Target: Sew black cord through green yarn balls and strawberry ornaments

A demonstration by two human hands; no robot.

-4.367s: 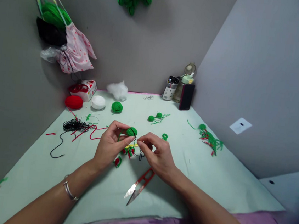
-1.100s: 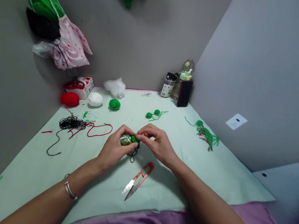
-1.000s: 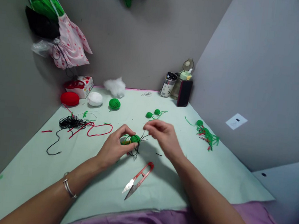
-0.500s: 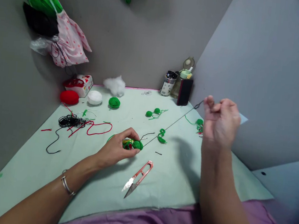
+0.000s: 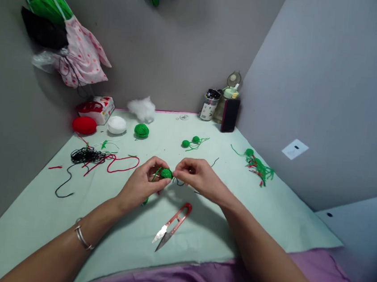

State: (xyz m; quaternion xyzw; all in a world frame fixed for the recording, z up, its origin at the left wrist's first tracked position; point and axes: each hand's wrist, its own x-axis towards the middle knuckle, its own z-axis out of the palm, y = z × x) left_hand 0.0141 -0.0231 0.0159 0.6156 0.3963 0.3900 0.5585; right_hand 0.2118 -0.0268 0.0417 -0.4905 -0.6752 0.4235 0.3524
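Near the middle of the table, my left hand (image 5: 144, 182) is closed around a small green crocheted piece (image 5: 166, 173), its rounded end showing between thumb and forefinger. Bits of green and red on the piece hang below the fingers. My right hand (image 5: 196, 176) is pinched against the piece's right side, on black yarn (image 5: 177, 183) that loops just under the fingertips. Whether a needle is also in that pinch is hidden. Below both hands lie orange-handled thread snips (image 5: 174, 225), blades apart and pointing toward me.
Left of the hands are a tangle of black yarn (image 5: 87, 155) and red yarn (image 5: 123, 157). Red (image 5: 84, 125), white (image 5: 116, 125) and green (image 5: 141, 130) balls sit behind, near white stuffing (image 5: 143, 109). A phone (image 5: 230, 115) leans at the back; green scraps (image 5: 261, 169) lie right.
My right hand has come down and left from high on the right, where it held the dark yarn taut, to the piece. The yarn is now slack. The left hand has turned the piece slightly.
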